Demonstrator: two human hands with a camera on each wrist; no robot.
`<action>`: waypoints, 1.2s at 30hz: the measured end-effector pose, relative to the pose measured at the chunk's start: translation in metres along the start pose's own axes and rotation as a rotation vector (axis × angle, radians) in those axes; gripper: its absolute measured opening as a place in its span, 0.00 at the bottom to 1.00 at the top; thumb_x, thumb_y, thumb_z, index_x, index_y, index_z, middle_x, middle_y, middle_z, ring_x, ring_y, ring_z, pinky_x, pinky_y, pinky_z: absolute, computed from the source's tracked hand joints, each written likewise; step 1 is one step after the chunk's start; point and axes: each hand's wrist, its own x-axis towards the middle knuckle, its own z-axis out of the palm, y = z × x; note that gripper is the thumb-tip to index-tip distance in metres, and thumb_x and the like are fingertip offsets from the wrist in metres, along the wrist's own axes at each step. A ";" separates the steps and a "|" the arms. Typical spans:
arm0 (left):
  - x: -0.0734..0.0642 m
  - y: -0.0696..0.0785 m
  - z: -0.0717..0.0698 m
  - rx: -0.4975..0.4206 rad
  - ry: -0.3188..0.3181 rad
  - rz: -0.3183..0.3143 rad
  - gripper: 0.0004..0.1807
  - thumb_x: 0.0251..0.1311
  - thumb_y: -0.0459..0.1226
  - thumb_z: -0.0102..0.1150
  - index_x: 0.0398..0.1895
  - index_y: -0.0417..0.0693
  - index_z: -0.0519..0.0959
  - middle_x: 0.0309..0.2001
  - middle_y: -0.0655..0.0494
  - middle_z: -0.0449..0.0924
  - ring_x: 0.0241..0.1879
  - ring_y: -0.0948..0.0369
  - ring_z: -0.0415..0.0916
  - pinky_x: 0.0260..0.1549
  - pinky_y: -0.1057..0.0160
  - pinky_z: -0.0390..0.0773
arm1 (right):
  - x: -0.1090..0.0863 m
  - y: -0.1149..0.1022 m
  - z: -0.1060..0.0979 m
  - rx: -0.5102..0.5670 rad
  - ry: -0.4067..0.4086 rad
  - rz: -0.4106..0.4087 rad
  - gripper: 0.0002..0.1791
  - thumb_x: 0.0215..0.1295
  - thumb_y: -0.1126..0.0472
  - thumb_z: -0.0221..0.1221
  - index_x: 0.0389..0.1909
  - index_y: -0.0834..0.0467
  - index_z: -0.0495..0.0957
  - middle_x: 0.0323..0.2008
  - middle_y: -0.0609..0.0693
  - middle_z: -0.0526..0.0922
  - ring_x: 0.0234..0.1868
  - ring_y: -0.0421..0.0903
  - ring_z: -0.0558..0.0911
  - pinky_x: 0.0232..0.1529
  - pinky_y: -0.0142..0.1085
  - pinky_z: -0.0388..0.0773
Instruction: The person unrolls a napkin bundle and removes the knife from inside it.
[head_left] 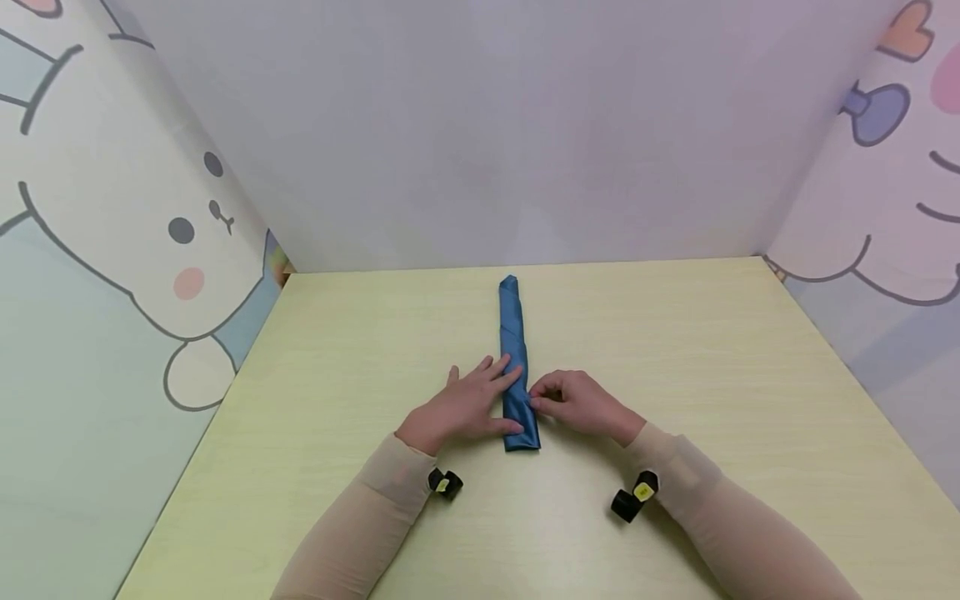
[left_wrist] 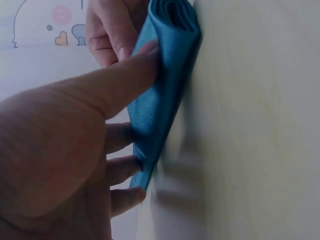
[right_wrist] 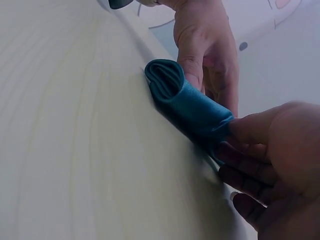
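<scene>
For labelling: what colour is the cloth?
The cloth is blue, seen best in the head view.

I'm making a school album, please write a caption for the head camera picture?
On a pale table, the left hand rests on a rolled blue cloth while the right hand pinches its side.

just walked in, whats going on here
A person is handling a long, narrow roll of shiny blue fabric on a pale yellow wood-grain tabletop. The left-hand grip is spread and rests on it, while the right-hand grip pinches its right side towards the near end. Rolled layers show at that end, and the roll lies lengthwise away from the person.
</scene>
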 end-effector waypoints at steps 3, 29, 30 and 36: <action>0.001 -0.001 0.000 -0.003 -0.003 0.000 0.50 0.54 0.68 0.53 0.77 0.62 0.50 0.77 0.56 0.40 0.75 0.51 0.40 0.59 0.28 0.50 | 0.000 -0.003 -0.001 0.004 -0.008 0.018 0.06 0.68 0.55 0.59 0.37 0.51 0.83 0.32 0.39 0.81 0.33 0.40 0.75 0.37 0.34 0.74; 0.002 -0.001 0.000 0.013 -0.030 -0.010 0.51 0.53 0.69 0.53 0.77 0.63 0.48 0.77 0.57 0.39 0.75 0.51 0.39 0.59 0.29 0.49 | -0.003 -0.010 -0.010 0.107 -0.099 0.095 0.10 0.70 0.49 0.56 0.39 0.50 0.81 0.29 0.44 0.80 0.30 0.42 0.76 0.32 0.34 0.74; 0.002 -0.002 0.000 0.014 -0.029 -0.010 0.51 0.53 0.69 0.53 0.77 0.63 0.48 0.77 0.56 0.39 0.75 0.51 0.39 0.59 0.29 0.49 | -0.003 -0.010 -0.011 0.107 -0.112 0.091 0.10 0.70 0.49 0.56 0.39 0.50 0.81 0.28 0.44 0.80 0.29 0.42 0.76 0.31 0.34 0.74; 0.003 -0.002 0.000 0.020 -0.029 -0.008 0.51 0.53 0.69 0.53 0.77 0.63 0.48 0.77 0.57 0.39 0.75 0.51 0.39 0.59 0.29 0.49 | -0.004 -0.005 -0.020 0.107 -0.195 0.074 0.10 0.67 0.49 0.59 0.38 0.50 0.83 0.26 0.43 0.81 0.27 0.41 0.76 0.30 0.32 0.72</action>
